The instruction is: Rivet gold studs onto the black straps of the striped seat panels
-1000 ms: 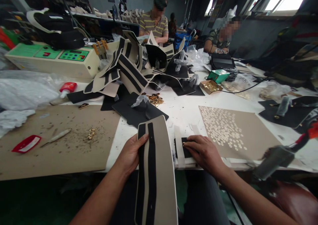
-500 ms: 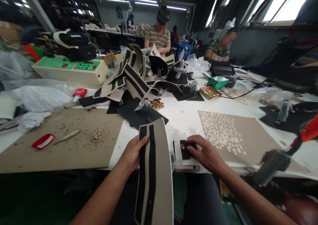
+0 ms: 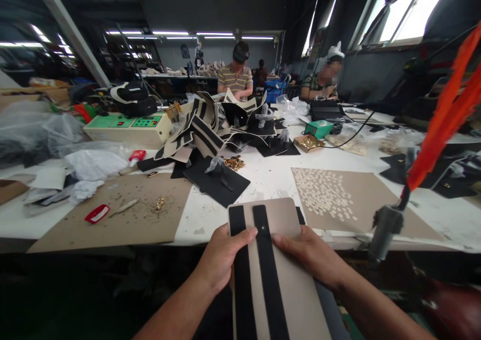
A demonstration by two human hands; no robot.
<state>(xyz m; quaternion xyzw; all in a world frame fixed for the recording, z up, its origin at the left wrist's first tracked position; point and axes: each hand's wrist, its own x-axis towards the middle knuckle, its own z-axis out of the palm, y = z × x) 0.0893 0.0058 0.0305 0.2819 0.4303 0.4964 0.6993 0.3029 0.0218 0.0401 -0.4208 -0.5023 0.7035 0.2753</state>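
A beige panel [image 3: 296, 275] with two black stripes hangs over the table's front edge, close to me. My left hand [image 3: 221, 257] grips its left edge, with the thumb lying on the stripes. On the right edge my right hand [image 3: 313, 255] holds the same panel, its thumb on the beige surface and its other fingers hidden behind. A small hole or stud shows in the inner stripe near the top. A bit of black material [image 3: 300, 215] peeks out behind the panel's upper right corner.
Striped panels [image 3: 206, 134] are heaped mid-table beside gold fittings [image 3: 233, 163]. Small rings [image 3: 323, 192] cover a board on the right. To the left are a red dish [image 3: 96, 214] and a green-topped machine [image 3: 128, 129]. A grey tool [image 3: 389, 230] hangs at right. Two people sit across.
The panel has moved right and now covers the spot where the small black piece lay. My right hand has left that piece and taken hold of the panel. The view has shifted.
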